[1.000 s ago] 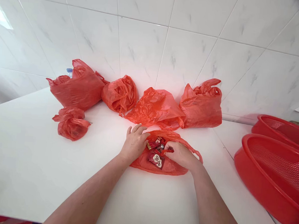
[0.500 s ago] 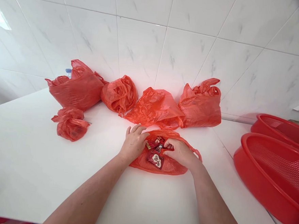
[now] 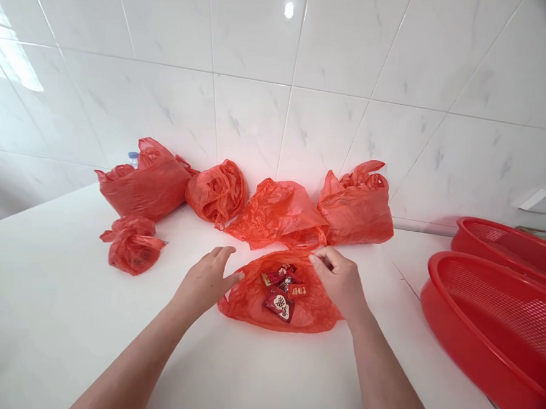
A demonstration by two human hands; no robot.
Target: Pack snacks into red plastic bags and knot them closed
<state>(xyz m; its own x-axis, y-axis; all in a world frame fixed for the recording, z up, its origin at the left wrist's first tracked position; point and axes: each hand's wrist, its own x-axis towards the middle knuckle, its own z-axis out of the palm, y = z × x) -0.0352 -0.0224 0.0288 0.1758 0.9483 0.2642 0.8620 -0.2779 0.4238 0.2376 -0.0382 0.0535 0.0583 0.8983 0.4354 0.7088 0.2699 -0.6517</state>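
Observation:
A red plastic bag [image 3: 247, 299] lies spread open on the white table in front of me. Inside it rest several small wrapped packets, among them a dark red packet [image 3: 279, 306] with a white patch and a bright red packet [image 3: 297, 290] with pale lettering. My left hand [image 3: 206, 282] is open at the bag's left edge, thumb and fingers apart, with nothing in it. At the upper right rim, the fingers of my right hand [image 3: 342, 281] are curled and pinch the bag's edge.
Along the tiled wall stand a bulging red bag [image 3: 146, 186], a rounded bag [image 3: 217, 194], a crumpled bag [image 3: 284, 211] and an upright bag [image 3: 357, 210]. A small knotted bag [image 3: 134, 244] lies at left. Red plastic baskets [image 3: 479, 334] stand at right.
My right hand has left the packets and moved to the bag's upper right rim. The bright red packet now lies uncovered. My left hand has drawn back leftward. The view has tilted up.

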